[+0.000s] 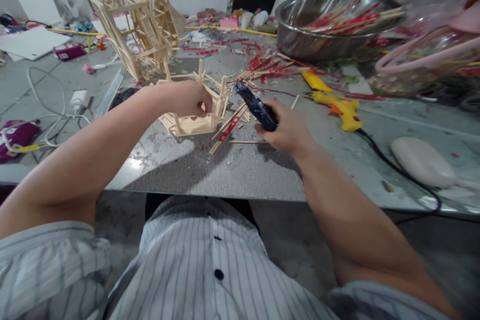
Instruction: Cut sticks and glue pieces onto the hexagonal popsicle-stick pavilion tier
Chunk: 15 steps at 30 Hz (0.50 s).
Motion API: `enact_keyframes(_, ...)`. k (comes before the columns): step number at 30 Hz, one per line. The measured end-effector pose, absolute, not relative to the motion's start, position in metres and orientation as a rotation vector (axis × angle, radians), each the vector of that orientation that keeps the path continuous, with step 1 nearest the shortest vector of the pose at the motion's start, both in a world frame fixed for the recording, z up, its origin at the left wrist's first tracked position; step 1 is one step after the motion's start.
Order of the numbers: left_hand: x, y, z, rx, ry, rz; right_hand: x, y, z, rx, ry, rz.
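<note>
Shirt [180, 255] at six; our frame [191, 127] at twelve, seemingly mid-assembly; left hand [189, 97], hold unclear; right hand [287, 127] grasping tool [255, 107]; steadiness needed next.

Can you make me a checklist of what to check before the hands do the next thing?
1. Tool held: ok, the right hand grips the dark blue tool.
2. Stick in the left hand: cannot tell, its fingers are curled and partly hidden.
3. Space beside the small wooden frame tidy: not ok, loose sticks lie there.
4. Glue gun apart from both hands: ok, it lies on the table.
5. Glue gun cool: cannot tell.
</note>
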<state>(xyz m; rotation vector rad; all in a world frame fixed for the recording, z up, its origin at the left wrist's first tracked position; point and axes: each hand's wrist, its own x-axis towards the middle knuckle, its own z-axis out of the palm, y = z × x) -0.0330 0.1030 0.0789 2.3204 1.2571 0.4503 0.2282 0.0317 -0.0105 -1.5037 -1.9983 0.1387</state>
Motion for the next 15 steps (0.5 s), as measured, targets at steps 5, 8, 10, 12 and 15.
enact_keyframes(5,-0.0313,0.1041,0.0832,2.452,1.137,0.078,0.2274,0.0306,-0.0083,-1.53,-2.004,0.157)
enact_keyframes(8,-0.0311,0.105,0.084,2.401,1.162,0.102,0.2277,0.0307,-0.0083,-1.532,-2.005,0.158)
enact_keyframes(10,-0.0321,0.1065,0.0829,2.347,1.157,0.149,0.2281,0.031,-0.0089,-1.528,-2.006,0.15)
enact_keyframes(12,-0.0331,0.1078,0.0816,2.328,1.148,0.182,0.2282,0.0314,-0.0093,-1.525,-2.007,0.14)
enact_keyframes(15,-0.0333,0.1077,0.0814,2.348,1.128,0.169,0.2279,0.0318,-0.0093,-1.531,-2.006,0.129)
